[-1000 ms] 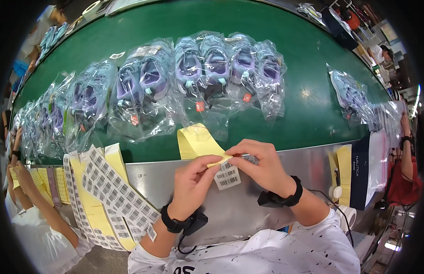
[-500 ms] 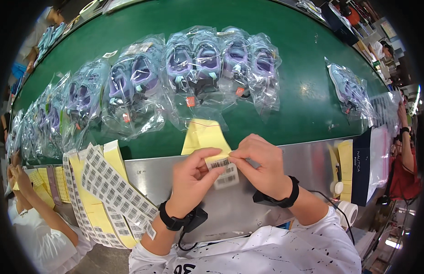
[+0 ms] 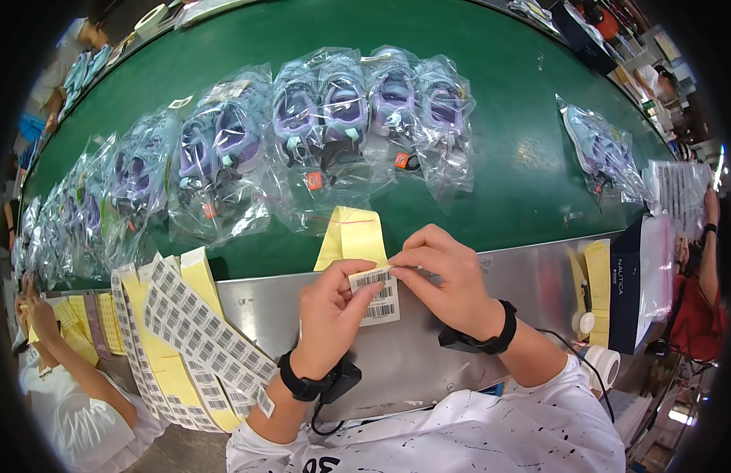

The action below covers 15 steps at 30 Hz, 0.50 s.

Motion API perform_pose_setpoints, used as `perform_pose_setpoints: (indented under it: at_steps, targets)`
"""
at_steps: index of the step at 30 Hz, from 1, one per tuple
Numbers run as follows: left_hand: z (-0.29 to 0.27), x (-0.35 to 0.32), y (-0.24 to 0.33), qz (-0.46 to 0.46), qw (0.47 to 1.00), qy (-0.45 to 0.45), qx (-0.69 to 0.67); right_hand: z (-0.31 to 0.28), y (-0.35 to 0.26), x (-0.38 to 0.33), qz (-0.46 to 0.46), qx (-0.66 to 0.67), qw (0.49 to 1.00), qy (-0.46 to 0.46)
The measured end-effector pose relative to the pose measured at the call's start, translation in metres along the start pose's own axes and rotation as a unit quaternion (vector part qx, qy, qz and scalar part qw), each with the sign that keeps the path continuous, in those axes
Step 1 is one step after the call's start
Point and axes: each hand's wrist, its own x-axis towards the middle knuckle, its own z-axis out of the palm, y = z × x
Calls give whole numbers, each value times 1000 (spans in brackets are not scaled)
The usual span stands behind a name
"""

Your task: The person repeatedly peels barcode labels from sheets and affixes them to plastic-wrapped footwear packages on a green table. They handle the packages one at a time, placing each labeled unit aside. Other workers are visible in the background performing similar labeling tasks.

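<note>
My left hand (image 3: 330, 303) is closed on a small sheet of white barcode labels (image 3: 379, 311), thumb pressed on its front. My right hand (image 3: 452, 280) pinches the sheet's upper right corner between thumb and fingertips. Whether a label is lifting there is too small to tell. Behind the sheet, a folded yellow backing paper (image 3: 353, 236) stretches onto the green table. Beyond it lie pairs of light blue and purple shoes (image 3: 322, 106) in clear plastic bags. Beside my left forearm hang long strips of barcode labels (image 3: 200, 327), and one loose label sticks to that forearm.
The green table (image 3: 523, 181) has a metal front edge (image 3: 279, 307). Another bagged pair (image 3: 598, 146) lies at right, near a co-worker's hand holding a plastic bag (image 3: 680, 193). A dark blue box (image 3: 627, 284) and white rolls (image 3: 602, 366) stand right. Another person's hands (image 3: 38, 319) work at left.
The label sheet has turned flatter toward me and sits slightly higher, its barcodes sharper. My right fingers have shifted a little left at its corner. At right, the co-worker's bag has moved outward.
</note>
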Motion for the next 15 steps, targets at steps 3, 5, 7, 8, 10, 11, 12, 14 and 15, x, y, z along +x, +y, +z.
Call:
perform_pose_setpoints:
  at_steps: [3, 5, 7, 8, 10, 11, 12, 14, 15]
  targets:
    - [-1, 0, -4, -31, 996, -2, 79, 1, 4, -2, -83, -52, 995, 32]
    - [1, 2, 3, -37, 997, -2, 63, 0, 4, -1, -103, -64, 992, 42]
    - [3, -1, 6, -45, 999, -13, 18, 2, 6, -2, -146, -96, 984, 43]
    - [5, 0, 3, -52, 998, -26, -39, 1, 6, -1, -177, -114, 976, 49]
    - [8, 6, 0, -55, 997, -50, -37, -4, 0, 3, -204, -140, 967, 61]
    - [9, 6, -2, -42, 998, -51, -4, -7, -2, 0, -216, -115, 967, 70]
    - [11, 7, -2, -29, 998, -52, 29, -11, -6, -2, -227, -90, 966, 79]
    - [13, 7, -4, -34, 998, -43, 39, -29, -11, 5, -213, -53, 968, 119]
    - [14, 8, -5, -51, 998, -34, 18, -51, -9, 19, -188, -40, 969, 153]
